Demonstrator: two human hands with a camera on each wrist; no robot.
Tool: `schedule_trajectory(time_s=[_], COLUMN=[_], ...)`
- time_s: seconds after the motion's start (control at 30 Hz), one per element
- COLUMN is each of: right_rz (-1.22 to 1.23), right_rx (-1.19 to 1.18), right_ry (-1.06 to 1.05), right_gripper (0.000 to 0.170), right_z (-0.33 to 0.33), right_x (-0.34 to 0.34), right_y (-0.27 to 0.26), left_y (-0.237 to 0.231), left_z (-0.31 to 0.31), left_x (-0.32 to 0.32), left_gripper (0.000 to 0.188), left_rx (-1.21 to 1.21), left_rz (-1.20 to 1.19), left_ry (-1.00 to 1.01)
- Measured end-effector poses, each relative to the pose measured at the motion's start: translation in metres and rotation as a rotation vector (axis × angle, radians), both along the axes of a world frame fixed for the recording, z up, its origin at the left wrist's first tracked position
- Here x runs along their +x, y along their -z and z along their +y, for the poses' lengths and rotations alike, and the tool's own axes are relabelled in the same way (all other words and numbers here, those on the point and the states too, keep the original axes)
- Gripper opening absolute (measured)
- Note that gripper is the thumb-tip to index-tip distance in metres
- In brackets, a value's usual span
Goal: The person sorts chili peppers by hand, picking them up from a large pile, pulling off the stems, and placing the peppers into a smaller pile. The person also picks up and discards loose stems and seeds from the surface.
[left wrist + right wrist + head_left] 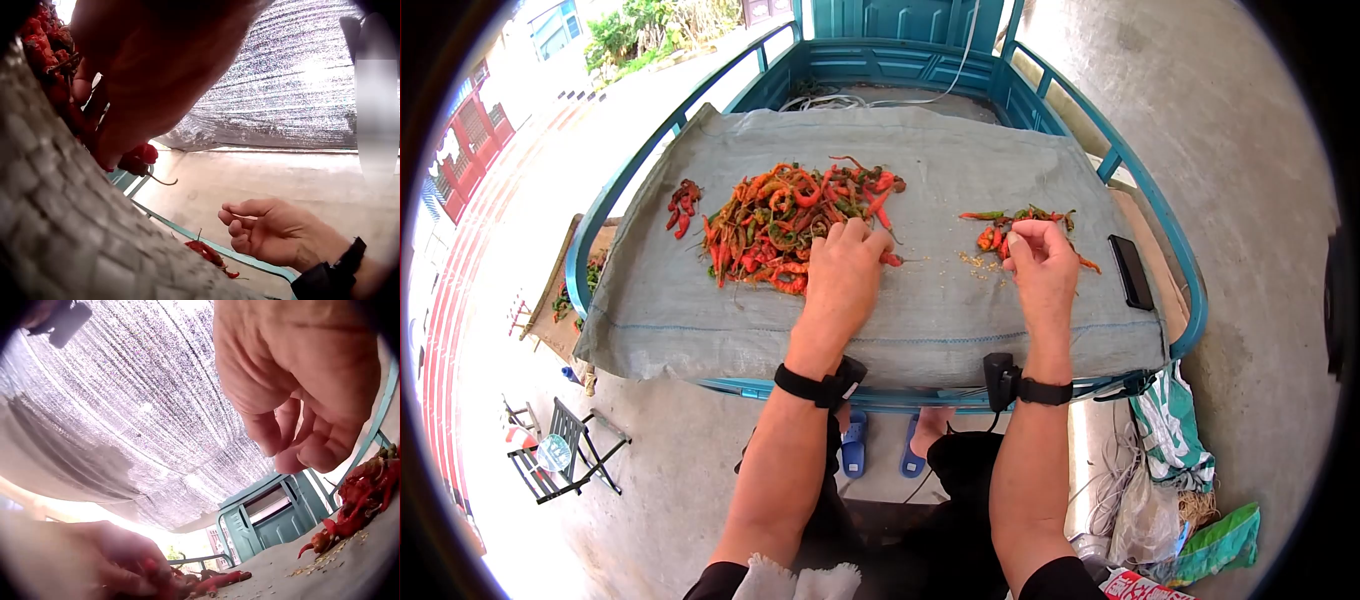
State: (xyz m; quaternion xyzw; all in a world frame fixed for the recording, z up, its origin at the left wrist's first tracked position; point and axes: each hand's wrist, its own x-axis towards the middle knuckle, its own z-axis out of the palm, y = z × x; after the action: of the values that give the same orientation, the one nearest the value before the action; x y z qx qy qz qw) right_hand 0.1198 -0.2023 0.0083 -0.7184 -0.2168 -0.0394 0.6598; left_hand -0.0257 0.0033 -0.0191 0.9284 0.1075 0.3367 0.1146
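A large heap of red and green chili peppers [770, 215] lies left of centre on a grey woven sheet [940, 310]. My left hand [845, 280] is at the heap's near right edge, its fingers bent down and gripping a red chili pepper [149, 152], whose thin curved stem sticks out beyond the hand. The fingertips are partly hidden. My right hand [1047, 270] hovers over a smaller pile of chili peppers [369, 487] on the right, thumb near the loosely bent fingers and nothing visible between them. Pale seeds [975, 262] lie scattered beside that pile.
A small cluster of dark red peppers [684, 207] sits left of the heap. A black phone [1131, 272] lies near the sheet's right edge. Teal metal rails [1145, 190] surround the cart bed. A folding stool [565, 450] stands at lower left.
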Motion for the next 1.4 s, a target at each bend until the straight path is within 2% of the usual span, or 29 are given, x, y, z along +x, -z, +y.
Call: schedule_trajectory(time_s=[0.2, 0.3, 0.33, 0.43, 0.47, 0.67, 0.77, 0.97, 1.07, 1.17, 1.27, 1.4], right_rz=[-0.032, -0.051, -0.040, -0.044, -0.051, 0.028, 0.115, 0.129, -0.027, 0.067, 0.081, -0.083], right_rx=[-0.021, -0.042, -0.039, -0.076, -0.096, -0.063, -0.035, 0.001, -0.067, -0.020, -0.043, -0.039], right_ry=[-0.083, -0.116, -0.129, -0.158, -0.166, -0.275, -0.369, -0.492, -0.459, -0.457, -0.401, -0.240], right_gripper=[0.008, 0.008, 0.008, 0.008, 0.009, 0.010, 0.015, 0.030, 0.031, 0.024, 0.016, 0.010], right_z=[0.007, 0.011, 0.013, 0.015, 0.016, 0.026, 0.031, 0.046, 0.053, 0.056, 0.050, 0.050], right_x=[-0.005, -0.004, -0.008, -0.012, -0.013, -0.024, -0.031, -0.054, -0.059, -0.059, -0.054, -0.051], right_y=[0.002, 0.007, 0.006, 0.004, 0.004, -0.001, -0.004, -0.012, -0.005, -0.002, -0.005, -0.005], left_y=[-0.020, -0.018, -0.017, -0.025, -0.023, -0.016, -0.020, -0.014, -0.016, -0.010, -0.012, -0.014], left_z=[0.002, 0.013, 0.018, 0.013, 0.020, 0.022, 0.005, -0.012, -0.020, -0.019, -0.020, -0.022], left_x=[-0.002, -0.002, -0.003, -0.005, -0.011, -0.012, -0.010, -0.001, 0.001, 0.002, 0.000, 0.001], left_gripper=[0.015, 0.020, 0.017, 0.017, 0.016, 0.021, 0.023, 0.022, 0.021, 0.023, 0.023, 0.023], left_rx=[-0.463, -0.960, -0.964, -1.180, -1.227, -1.645, -1.718, -1.757, -1.774, -1.763, -1.760, -1.695], left_rz=[-0.272, -0.338, -0.415, -0.640, -0.589, -0.664, -0.645, -0.596, -0.580, -0.552, -0.534, -0.491], left_ry=[0.007, 0.028, 0.082, 0.194, 0.214, 0.482, 0.535, 0.610, 0.622, 0.649, 0.588, 0.514])
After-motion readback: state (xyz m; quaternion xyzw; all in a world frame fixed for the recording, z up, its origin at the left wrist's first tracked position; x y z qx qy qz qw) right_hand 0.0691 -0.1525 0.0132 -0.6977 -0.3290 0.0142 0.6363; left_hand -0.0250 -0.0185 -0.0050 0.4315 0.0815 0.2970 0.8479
